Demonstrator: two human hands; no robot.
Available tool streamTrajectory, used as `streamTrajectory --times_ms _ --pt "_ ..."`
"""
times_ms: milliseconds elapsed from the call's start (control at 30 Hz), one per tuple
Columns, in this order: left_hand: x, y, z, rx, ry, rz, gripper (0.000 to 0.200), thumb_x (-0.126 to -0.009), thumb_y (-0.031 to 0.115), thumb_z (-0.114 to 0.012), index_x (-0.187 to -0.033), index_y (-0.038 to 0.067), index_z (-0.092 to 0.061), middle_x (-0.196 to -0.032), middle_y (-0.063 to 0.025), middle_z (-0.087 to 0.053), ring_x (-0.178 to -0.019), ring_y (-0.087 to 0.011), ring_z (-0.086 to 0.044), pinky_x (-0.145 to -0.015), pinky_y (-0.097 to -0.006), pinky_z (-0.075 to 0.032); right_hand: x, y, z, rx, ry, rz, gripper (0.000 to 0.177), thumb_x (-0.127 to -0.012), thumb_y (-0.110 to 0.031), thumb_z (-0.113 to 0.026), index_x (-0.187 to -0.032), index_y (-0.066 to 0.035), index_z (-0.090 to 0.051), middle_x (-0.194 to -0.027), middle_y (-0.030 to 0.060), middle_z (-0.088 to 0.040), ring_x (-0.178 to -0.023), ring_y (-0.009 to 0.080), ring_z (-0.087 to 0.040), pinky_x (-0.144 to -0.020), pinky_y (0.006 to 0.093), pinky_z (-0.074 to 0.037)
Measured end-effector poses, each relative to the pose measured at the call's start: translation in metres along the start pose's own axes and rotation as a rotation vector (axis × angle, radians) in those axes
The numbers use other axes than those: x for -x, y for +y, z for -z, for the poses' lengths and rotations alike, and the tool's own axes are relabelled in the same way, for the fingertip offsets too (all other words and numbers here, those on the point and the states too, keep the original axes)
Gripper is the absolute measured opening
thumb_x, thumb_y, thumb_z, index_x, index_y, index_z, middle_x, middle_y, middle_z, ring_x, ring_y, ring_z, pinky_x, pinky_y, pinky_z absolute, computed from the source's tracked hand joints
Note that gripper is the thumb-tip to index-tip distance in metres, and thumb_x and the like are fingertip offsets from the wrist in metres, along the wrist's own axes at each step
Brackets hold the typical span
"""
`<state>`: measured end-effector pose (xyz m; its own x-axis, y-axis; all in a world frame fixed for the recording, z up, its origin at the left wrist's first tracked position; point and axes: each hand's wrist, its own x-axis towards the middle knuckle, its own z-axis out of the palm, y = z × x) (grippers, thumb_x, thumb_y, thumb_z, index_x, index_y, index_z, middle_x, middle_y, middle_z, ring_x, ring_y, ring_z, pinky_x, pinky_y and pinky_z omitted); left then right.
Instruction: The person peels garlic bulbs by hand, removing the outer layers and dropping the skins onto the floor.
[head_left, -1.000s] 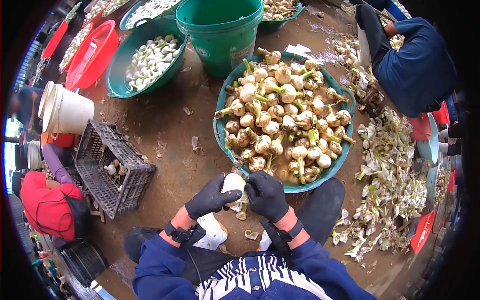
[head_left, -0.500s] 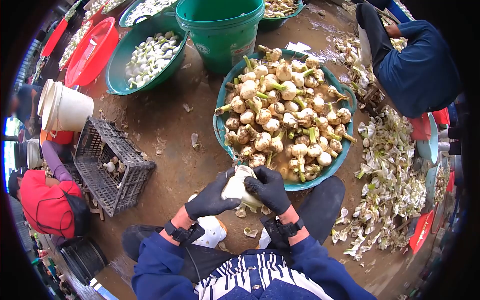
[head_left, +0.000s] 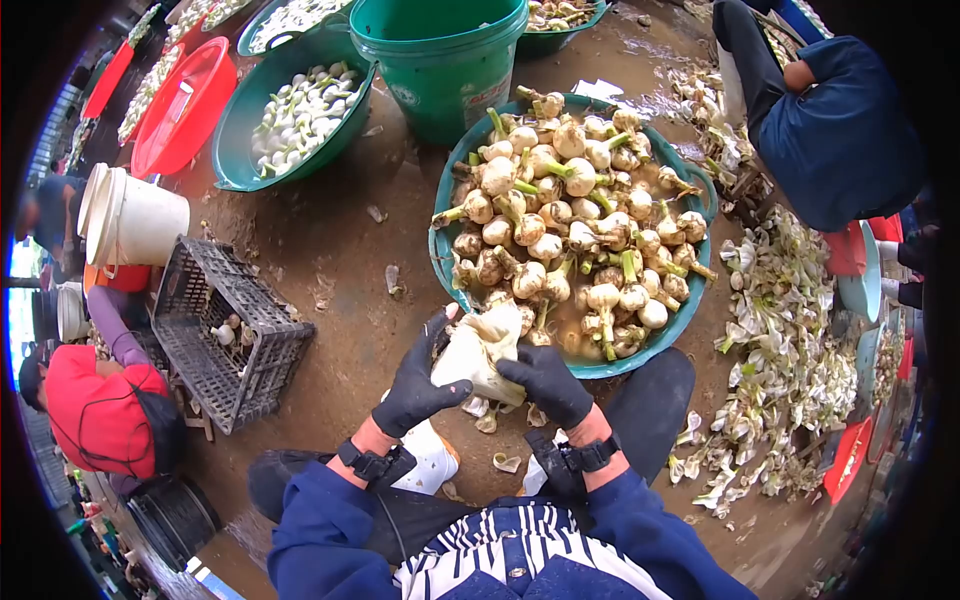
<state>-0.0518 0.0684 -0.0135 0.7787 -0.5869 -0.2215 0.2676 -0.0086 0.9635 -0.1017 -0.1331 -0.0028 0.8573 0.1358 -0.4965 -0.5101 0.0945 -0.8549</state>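
1. Holding a pale, loose-skinned bulb (head_left: 468, 358) between them: left hand (head_left: 415, 387) and right hand (head_left: 555, 385), both gloved, clamped on opposite sides, presumably to steady it.
2. Left fingers and thumb spread wide, likely to cradle its bulk; right thumb presses the near right side, apparently for control. Any tool: cannot tell.
3. Tub (head_left: 655, 350) of untrimmed bulbs (head_left: 580, 178) just beyond the right hand, probably for short reach.
4. Husk pile (head_left: 795, 350) farther right, seemingly kept apart from the bulbs.

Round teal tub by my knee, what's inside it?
The teal tub holds soil-stained bulbs heaped in murky water that shows in gaps. Heap and water hide the bottom, so I can't see what lies there.
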Motion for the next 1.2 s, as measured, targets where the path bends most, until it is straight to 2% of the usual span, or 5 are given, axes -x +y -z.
streamTrajectory --times_ms 267,400,833,967,1200 --pt "0.002 -0.016 -0.009 -0.387 0.133 0.007 0.085 -0.071 0.028 -0.079 -0.134 0.003 -0.028 -0.124 -0.0158 -0.046 -0.116 -0.0221 -0.046 -0.099 -0.0363 -0.038 0.008 0.016 -0.021 0.195 0.352 0.272 0.035 -0.072 -0.013 -0.075 -0.1 0.005 -0.064 -0.086 0.0138 -0.068 -0.077 0.0152 -0.064 -0.071 0.0291 -0.05" --pt "0.006 -0.025 -0.016 -0.162 0.168 0.107 0.06 -0.076 0.015 -0.075 -0.119 0.005 -0.036 -0.111 -0.012 -0.051 -0.102 -0.0172 -0.052 -0.089 -0.0317 -0.044 0.007 0.023 -0.025 0.041 0.404 0.157 0.03 -0.072 -0.01 -0.075 -0.095 0.005 -0.066 -0.082 0.0106 -0.069 -0.07 0.0117 -0.062 -0.066 0.0272 -0.05" --pt "0.007 -0.037 -0.009 0.386 0.155 0.193 0.054 -0.08 0.012 -0.066 -0.125 0.004 -0.038 -0.117 -0.0101 -0.05 -0.109 -0.0195 -0.051 -0.094 -0.0342 -0.044 0.004 0.029 -0.017 -0.497 0.269 -0.115 0.027 -0.082 -0.015 -0.067 -0.101 0.004 -0.066 -0.083 0.0057 -0.067 -0.07 0.008 -0.059 -0.063 0.0232 -0.048" --pt "0.003 -0.021 -0.016 0.734 0.09 0.312 0.058 -0.087 0.028 -0.057 -0.135 0.006 -0.033 -0.13 -0.0119 -0.047 -0.119 -0.025 -0.049 -0.102 -0.0401 -0.04 0.009 0.026 -0.013 -0.328 0.198 0.045 0.04 -0.086 -0.026 -0.065 -0.11 0.006 -0.06 -0.091 0.0069 -0.066 -0.077 0.0089 -0.059 -0.067 0.0225 -0.048" --pt "0.008 -0.027 -0.02 0.85 0.1 0.389 0.058 -0.09 0.033 -0.054 -0.138 0.009 -0.032 -0.133 -0.011 -0.045 -0.12 -0.0249 -0.048 -0.101 -0.0433 -0.04 -0.001 0.028 -0.041 0.11 0.452 0.302 0.043 -0.068 -0.007 -0.079 -0.105 0.003 -0.061 -0.087 0.0071 -0.067 -0.077 0.0103 -0.062 -0.067 0.025 -0.05"
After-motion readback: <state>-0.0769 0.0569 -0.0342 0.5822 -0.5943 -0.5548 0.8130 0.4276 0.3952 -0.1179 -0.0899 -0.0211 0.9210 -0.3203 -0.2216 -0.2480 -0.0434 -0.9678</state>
